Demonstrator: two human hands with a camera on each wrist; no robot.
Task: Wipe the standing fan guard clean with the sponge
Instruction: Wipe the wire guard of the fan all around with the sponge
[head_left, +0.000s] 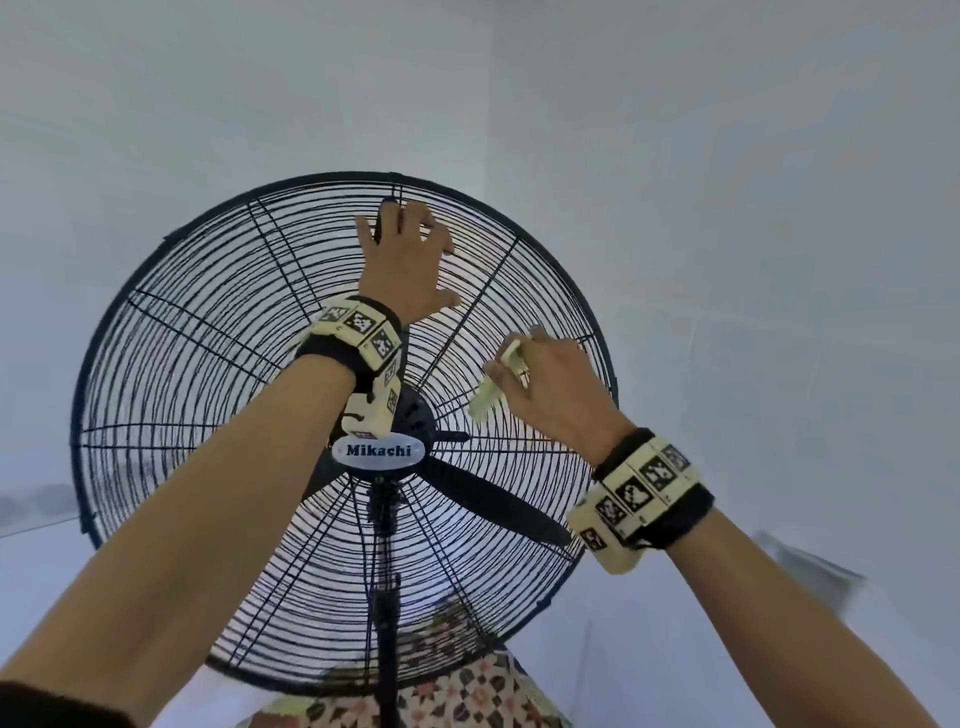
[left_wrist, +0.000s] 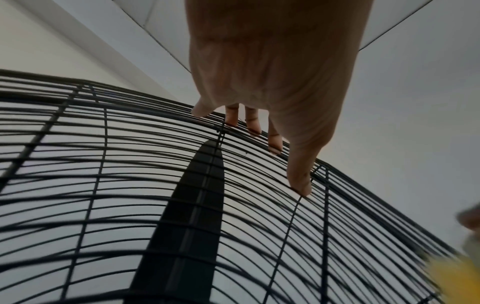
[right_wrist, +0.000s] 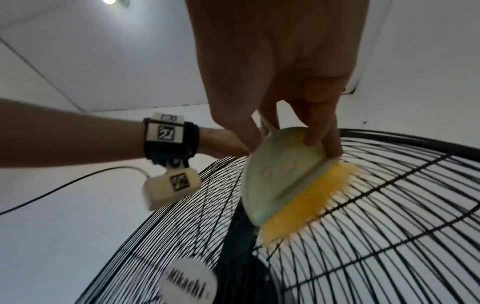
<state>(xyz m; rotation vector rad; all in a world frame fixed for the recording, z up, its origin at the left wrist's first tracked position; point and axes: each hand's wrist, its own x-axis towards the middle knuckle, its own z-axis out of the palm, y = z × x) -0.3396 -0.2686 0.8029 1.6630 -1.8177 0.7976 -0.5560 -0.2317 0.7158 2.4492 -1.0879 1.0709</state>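
pinching the brush-like sponge (right_wrist: 291, 185), right grip (right_wrist: 293, 115) presses it on the guard (head_left: 208, 364); left grip (head_left: 410, 260) spread flat.

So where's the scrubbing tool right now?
The scrubber is held in the right hand, its yellow bristles against the fan guard on the upper right, above the Mikachi badge.

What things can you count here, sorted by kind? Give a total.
Hands: 2, left hand and right hand
Wrist bands: 2, left band, right band
Standing fan: 1
Scrubbing brush: 1
Total: 6
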